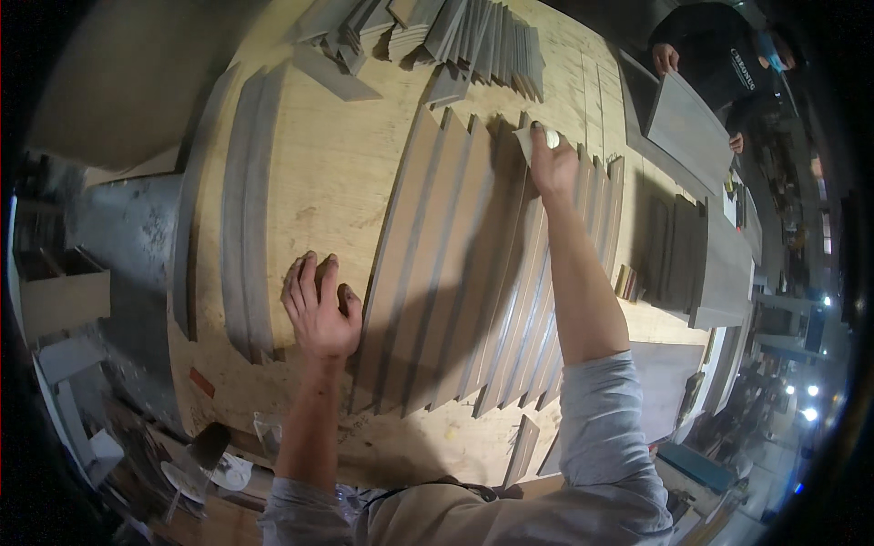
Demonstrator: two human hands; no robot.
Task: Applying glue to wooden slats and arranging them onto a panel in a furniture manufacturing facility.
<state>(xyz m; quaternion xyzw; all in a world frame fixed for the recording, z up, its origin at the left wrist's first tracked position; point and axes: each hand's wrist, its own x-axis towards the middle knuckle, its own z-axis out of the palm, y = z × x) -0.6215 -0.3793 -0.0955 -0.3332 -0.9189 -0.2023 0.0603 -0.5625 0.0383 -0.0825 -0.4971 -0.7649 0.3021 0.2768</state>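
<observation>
Head view: brown slats (446, 264) lie on the surface (328, 182), long axes pointing away from me, slightly rightward. My right hand (553, 170) closes its fingers on a pale pad (523, 144) at their far ends; my left hand (323, 318) spreads open alongside. Grey boards (244, 209) flank left, grey strips (496, 50) block beyond.

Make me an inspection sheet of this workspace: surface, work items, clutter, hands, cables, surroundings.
Surface: pale yellow plywood table, dark marks near its front edge.
Work items: long, narrow brown-and-gray boards side by side; small whitish piece, material unclear.
Clutter: flat orange-red piece, left front; gray angled-end boards piled at the far end.
Hands: right hand holds the whitish piece at the boards' far ends; left hand beside their left edge.
Cables: nothing clearly seen.
Surroundings: person in dark top holds gray rectangular panel, far right.
</observation>
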